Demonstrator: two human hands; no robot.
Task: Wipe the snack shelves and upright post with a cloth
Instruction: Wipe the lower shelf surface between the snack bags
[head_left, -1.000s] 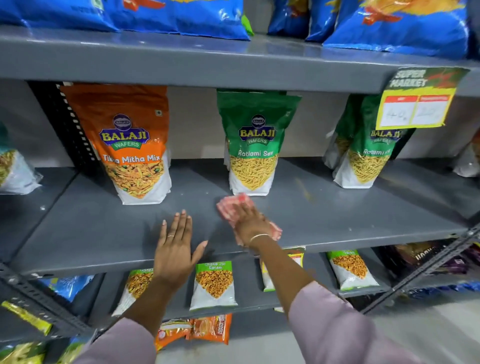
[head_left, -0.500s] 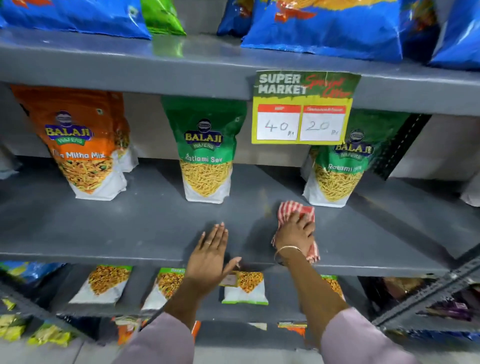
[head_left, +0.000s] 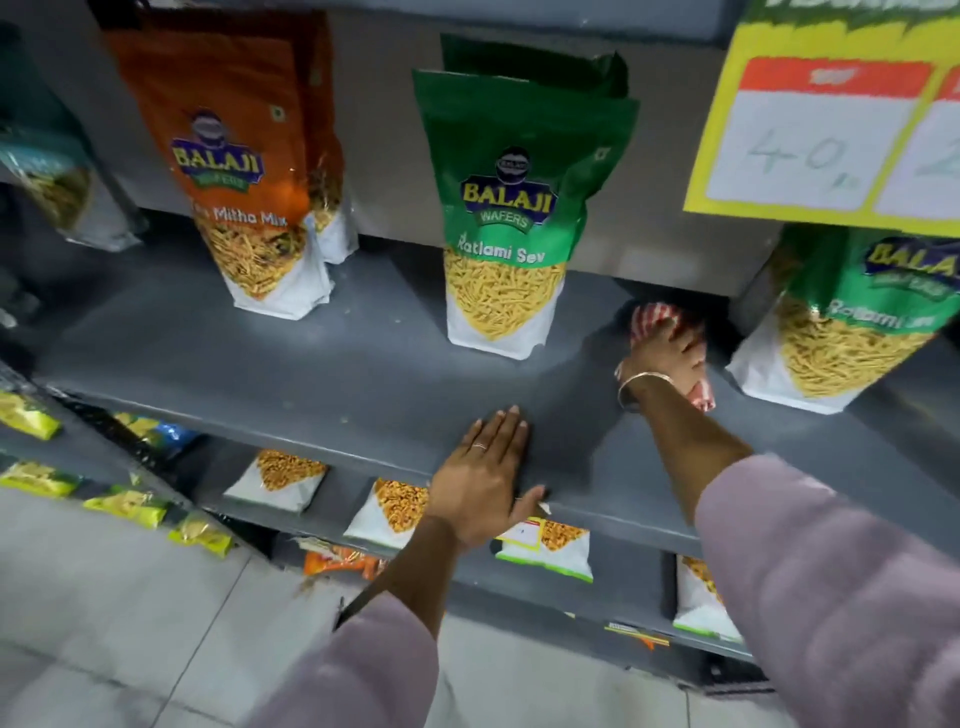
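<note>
1. The right hand presses a red-and-white striped cloth flat on the grey shelf, deep toward the back wall. Its fingers are spread over the cloth rather than closed round it; one end of the cloth shows beyond the fingertips, another by the wrist.
2. A thin bangle sits on the right wrist.
3. The left hand lies open and flat, palm down, on the front edge of the same shelf — it holds nothing. The thumb hooks over the lip, and a ring is on one finger.
4. The cloth lies between two green Ratlami Sev bags: one upright to its left, the other just beside it on the right, partly behind a yellow price card marked 40.
5. Further left stands an orange Mitha Mix bag, with a second bag close behind it.
6. Both sleeves are pale lilac.
7. Below, a lower shelf carries small snack packets lying flat — one just under the left thumb.
</note>
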